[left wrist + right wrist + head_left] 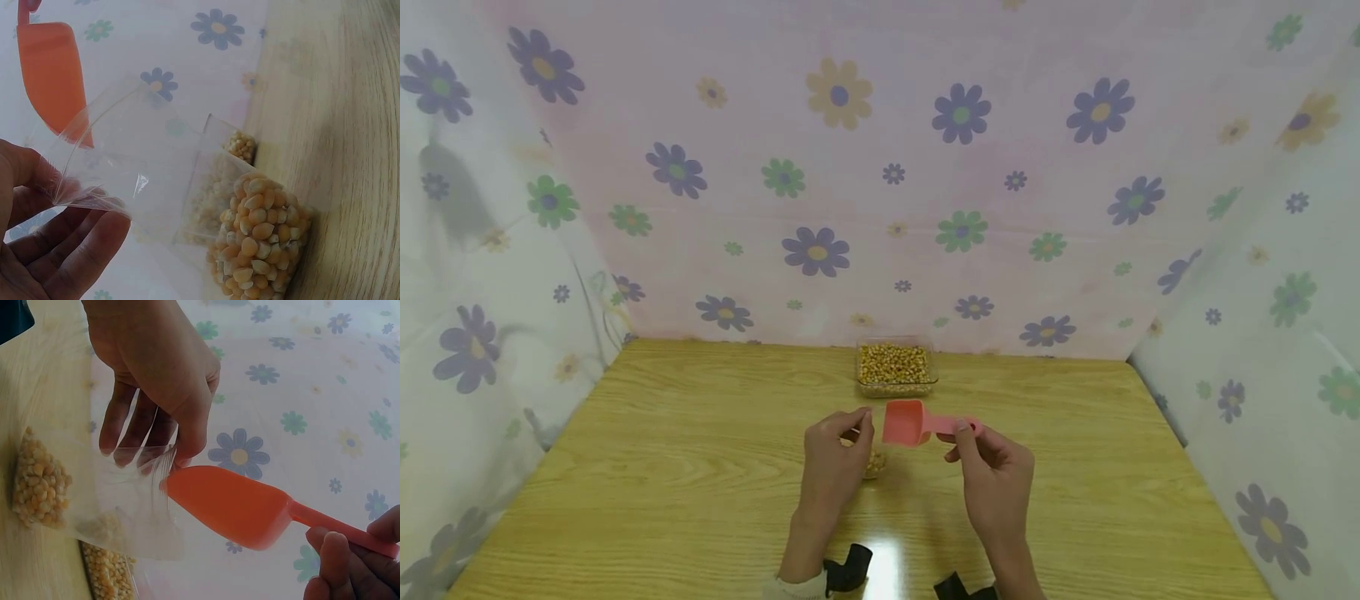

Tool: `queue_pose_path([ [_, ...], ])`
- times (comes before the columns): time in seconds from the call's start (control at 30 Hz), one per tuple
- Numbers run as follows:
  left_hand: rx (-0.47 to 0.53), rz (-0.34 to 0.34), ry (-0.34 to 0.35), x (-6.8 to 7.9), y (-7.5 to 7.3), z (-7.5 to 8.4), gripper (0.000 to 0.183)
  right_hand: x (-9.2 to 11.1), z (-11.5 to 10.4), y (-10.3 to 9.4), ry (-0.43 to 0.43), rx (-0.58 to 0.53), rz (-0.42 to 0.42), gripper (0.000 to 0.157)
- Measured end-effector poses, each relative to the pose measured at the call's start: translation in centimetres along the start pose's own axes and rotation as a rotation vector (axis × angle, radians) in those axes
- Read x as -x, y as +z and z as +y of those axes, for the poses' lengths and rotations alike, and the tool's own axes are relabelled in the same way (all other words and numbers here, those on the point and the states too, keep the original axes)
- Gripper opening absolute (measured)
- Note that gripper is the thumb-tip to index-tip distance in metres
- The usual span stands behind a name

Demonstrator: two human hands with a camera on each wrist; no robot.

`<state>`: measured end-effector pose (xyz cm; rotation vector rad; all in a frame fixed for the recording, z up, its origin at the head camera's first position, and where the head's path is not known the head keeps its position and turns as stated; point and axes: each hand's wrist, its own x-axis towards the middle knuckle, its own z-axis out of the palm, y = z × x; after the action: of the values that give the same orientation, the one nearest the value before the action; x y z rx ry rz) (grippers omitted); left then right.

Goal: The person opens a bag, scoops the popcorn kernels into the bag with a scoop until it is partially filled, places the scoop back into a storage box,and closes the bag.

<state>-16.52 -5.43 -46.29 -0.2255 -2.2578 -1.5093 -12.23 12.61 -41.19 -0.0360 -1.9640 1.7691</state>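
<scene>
My left hand pinches the mouth of a clear plastic bag between thumb and fingers. Corn kernels fill the bag's bottom, which stands on the table. With thumb and fingers my right hand grips the handle of a red-orange plastic scoop. The scoop's tip is at the bag's opening, close to the left fingertips, as the right wrist view shows. No kernels can be seen in the scoop's bowl from the head view. The left hand hides much of the bag there.
Behind the hands, near the table's back edge, stands a clear rectangular container with many corn kernels. The wooden table meets a flower-patterned cloth at the back and on both sides.
</scene>
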Motion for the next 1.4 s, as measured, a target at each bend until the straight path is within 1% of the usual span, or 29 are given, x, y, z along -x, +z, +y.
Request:
queue_pose_path([
  [0.1,-0.001,0.002,0.002,0.1,-0.1,0.0,0.014,0.0,0.0,-0.1,-0.006,0.017,0.022,0.023],
  [0.33,0.003,0.016,-0.008,0.1,0.0,-0.1,0.015,-0.3,0.2,-0.4,-0.093,0.037,0.061,0.024],
  [0.43,0.006,0.018,-0.014,0.1,0.0,-0.1,0.015,-0.5,0.4,-0.4,-0.112,0.033,0.065,0.023],
  [0.53,0.007,0.018,-0.02,0.1,-0.1,-0.2,0.015,-0.9,0.6,-0.2,-0.109,0.044,0.055,0.024],
  [0.67,0.002,0.021,-0.023,0.0,-0.2,-0.3,0.015,-2.0,1.0,0.2,-0.124,0.081,0.035,0.023],
  [0.8,-0.01,0.027,0.003,-0.1,-0.3,-0.5,0.014,-3.5,1.7,0.5,-0.168,0.112,0.033,0.02],
  [0.9,-0.008,0.025,0.011,-0.1,-0.3,-0.6,0.015,-4.5,2.1,0.4,-0.188,0.14,0.033,0.021],
  [1.0,0.005,0.017,-0.006,0.0,-0.3,-0.6,0.016,-5.4,2.1,0.1,-0.205,0.158,0.035,0.023],
  [1.2,0.024,0.009,-0.034,0.0,-0.2,-0.5,0.016,-6.9,2.2,-0.2,-0.241,0.189,0.049,0.02],
  [1.4,0.046,-0.01,-0.087,0.1,-0.1,-0.3,0.017,-8.3,3.6,0.2,-0.241,0.196,0.0,0.022],
])
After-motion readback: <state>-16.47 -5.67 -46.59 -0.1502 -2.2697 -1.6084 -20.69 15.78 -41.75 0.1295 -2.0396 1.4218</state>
